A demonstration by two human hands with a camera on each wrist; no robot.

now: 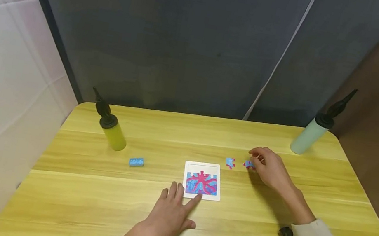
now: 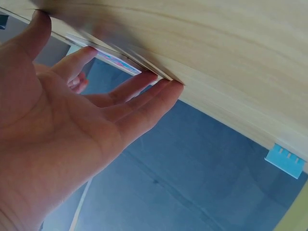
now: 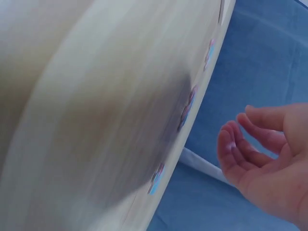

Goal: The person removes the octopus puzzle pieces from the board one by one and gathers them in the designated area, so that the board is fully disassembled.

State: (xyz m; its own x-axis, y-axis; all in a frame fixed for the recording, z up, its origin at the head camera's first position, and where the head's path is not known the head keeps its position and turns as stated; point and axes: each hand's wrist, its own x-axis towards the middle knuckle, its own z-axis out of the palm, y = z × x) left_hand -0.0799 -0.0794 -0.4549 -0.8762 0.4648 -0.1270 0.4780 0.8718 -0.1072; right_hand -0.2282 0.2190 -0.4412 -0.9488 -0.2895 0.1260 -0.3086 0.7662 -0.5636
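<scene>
A white puzzle tray (image 1: 205, 165) lies on the table, partly filled with pieces of a pink octopus on blue; its top strip shows bare white. My left hand (image 1: 170, 214) is spread at the tray's lower left, its index fingertip at the bottom rim and the other fingertips at the left corner. Right of the tray lie a puzzle piece (image 1: 230, 163) and a second puzzle piece (image 1: 249, 164). Over the second one hovers my right hand (image 1: 271, 169), fingers loosely bent with nothing between them. The right wrist view shows a third puzzle piece (image 3: 156, 179), hidden from the head view.
A small blue block (image 1: 136, 162) lies left of the tray. Behind it stands a yellow hand pump (image 1: 115, 137) with a black top. At the back right is a pale green hand pump (image 1: 308, 137). A dark curtain (image 1: 187, 42) hangs behind the wooden table (image 1: 84, 209).
</scene>
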